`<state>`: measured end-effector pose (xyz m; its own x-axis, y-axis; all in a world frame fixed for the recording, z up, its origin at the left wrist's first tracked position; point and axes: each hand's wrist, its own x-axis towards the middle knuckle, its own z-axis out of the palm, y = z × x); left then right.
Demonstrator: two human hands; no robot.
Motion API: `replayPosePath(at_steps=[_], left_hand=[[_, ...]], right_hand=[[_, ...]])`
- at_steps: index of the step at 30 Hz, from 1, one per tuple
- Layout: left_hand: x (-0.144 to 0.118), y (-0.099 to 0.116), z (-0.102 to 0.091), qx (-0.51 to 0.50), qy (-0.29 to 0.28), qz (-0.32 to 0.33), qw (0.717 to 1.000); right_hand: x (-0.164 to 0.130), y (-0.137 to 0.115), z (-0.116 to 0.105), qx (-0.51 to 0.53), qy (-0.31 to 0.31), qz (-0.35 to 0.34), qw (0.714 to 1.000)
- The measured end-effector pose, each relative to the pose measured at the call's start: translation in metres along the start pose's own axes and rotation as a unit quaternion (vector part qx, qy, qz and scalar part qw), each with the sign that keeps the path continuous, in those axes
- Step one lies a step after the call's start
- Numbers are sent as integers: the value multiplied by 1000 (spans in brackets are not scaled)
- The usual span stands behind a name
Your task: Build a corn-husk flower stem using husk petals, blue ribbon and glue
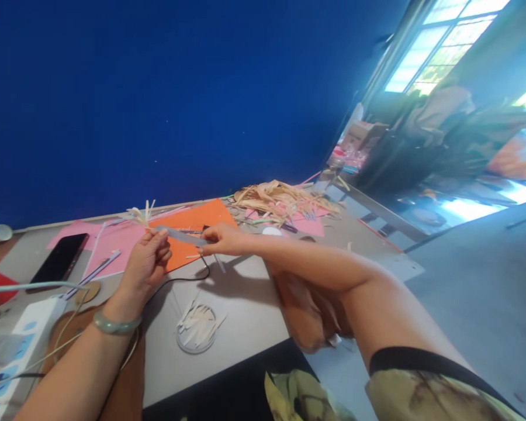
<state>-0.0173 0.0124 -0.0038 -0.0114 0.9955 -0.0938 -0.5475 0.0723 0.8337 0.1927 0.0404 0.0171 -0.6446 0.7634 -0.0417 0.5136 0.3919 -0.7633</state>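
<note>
My left hand (145, 263) pinches a small bundle of pale straw strips (142, 214) that sticks up above its fingers. It also holds one end of a grey strip (182, 235), like tape. My right hand (221, 240) grips the other end of that grey strip, so it stretches between both hands above the grey table (241, 304). An orange paper sheet (193, 225) lies under the hands. A round clear dish (197, 330) with several cut straw pieces sits on the table below them.
A black phone (59, 260) lies on pink paper (114, 242) at the left, beside a pen (97, 270). A heap of dried straw (280, 202) lies at the table's far end. A white power strip (20, 333) and cables sit at the near left. A blue wall stands behind.
</note>
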Motion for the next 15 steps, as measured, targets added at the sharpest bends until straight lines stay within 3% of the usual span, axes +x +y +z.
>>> replayPosePath(at_steps=[2, 4, 5, 9, 13, 15], left_hand=[[0, 1, -1, -4, 6, -6, 1000], [-1, 1, -1, -5, 7, -15, 1000], [-2, 0, 0, -6, 8, -20, 1000], [-4, -3, 2, -12, 20, -30, 999], [-6, -4, 0, -7, 33, -37, 999], [-6, -5, -2, 1, 35, -50, 998]], right_hand=[[-11, 10, -16, -40, 60, -24, 997], [-23, 25, -44, -103, 204, -46, 972], [-29, 36, -62, -139, 287, -42, 947], [-56, 104, -150, -260, 544, 73, 795], [-90, 182, -225, -184, 677, 309, 643], [-106, 211, -247, -123, 692, 385, 598]])
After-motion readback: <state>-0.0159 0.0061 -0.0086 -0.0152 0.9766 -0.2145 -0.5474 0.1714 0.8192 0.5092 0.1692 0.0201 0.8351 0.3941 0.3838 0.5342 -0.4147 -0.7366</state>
